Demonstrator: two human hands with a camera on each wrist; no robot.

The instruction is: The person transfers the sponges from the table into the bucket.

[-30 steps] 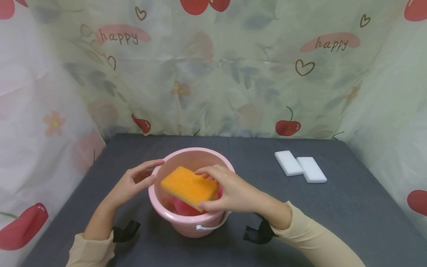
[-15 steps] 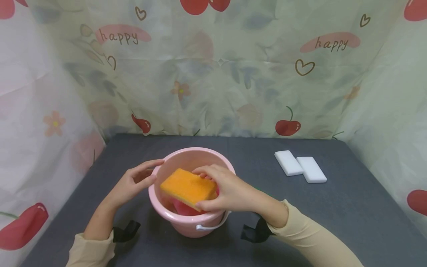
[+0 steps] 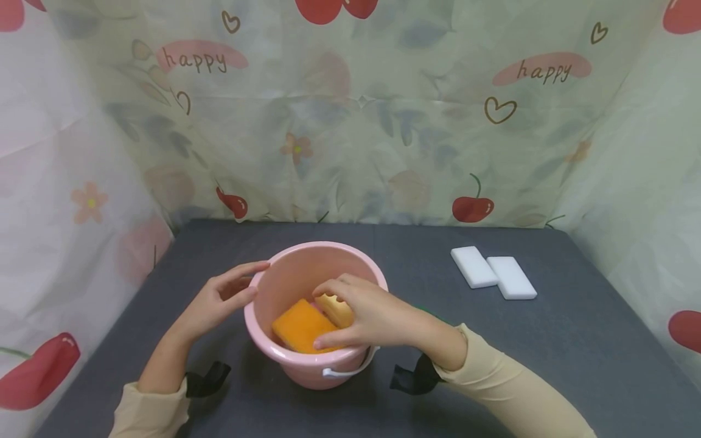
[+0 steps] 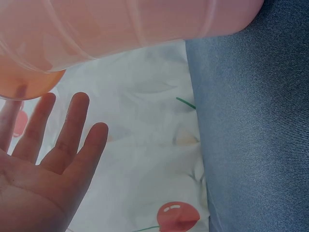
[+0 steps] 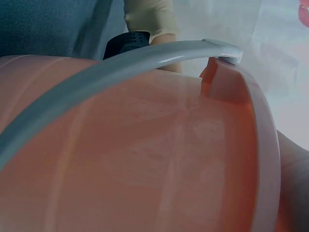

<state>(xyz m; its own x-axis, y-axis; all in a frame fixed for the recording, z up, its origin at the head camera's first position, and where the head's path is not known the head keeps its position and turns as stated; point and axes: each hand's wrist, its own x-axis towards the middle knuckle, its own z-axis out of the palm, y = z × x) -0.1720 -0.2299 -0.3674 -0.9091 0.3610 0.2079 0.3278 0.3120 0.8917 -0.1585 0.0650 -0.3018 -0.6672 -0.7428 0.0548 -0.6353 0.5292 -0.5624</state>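
Note:
A pink bucket (image 3: pixel 323 371) stands on the dark table, its white handle (image 3: pixel 353 367) hanging at the front right. Inside lies an orange sponge (image 3: pixel 300 324), with a pale yellow sponge-like piece (image 3: pixel 335 310) beside it. My right hand (image 3: pixel 378 311) reaches over the bucket's right rim, fingers and thumb spread apart above these pieces. The thumb overlaps the orange sponge's edge; whether it touches cannot be told. My left hand (image 3: pixel 216 301) is at the left rim. In the left wrist view its fingers (image 4: pixel 67 133) are extended close to the bucket rim (image 4: pixel 29 92).
Two white rectangular blocks (image 3: pixel 473 267) lie side by side at the table's back right. Patterned cloth (image 3: pixel 361 121) surrounds the table at the back and sides. A black strap (image 3: pixel 416 377) hangs from each wrist.
The orange sponge has dropped deeper into the bucket, out of my right hand's grip. My right fingers have spread, and the pale yellow piece has come into sight. My left hand has stayed put.

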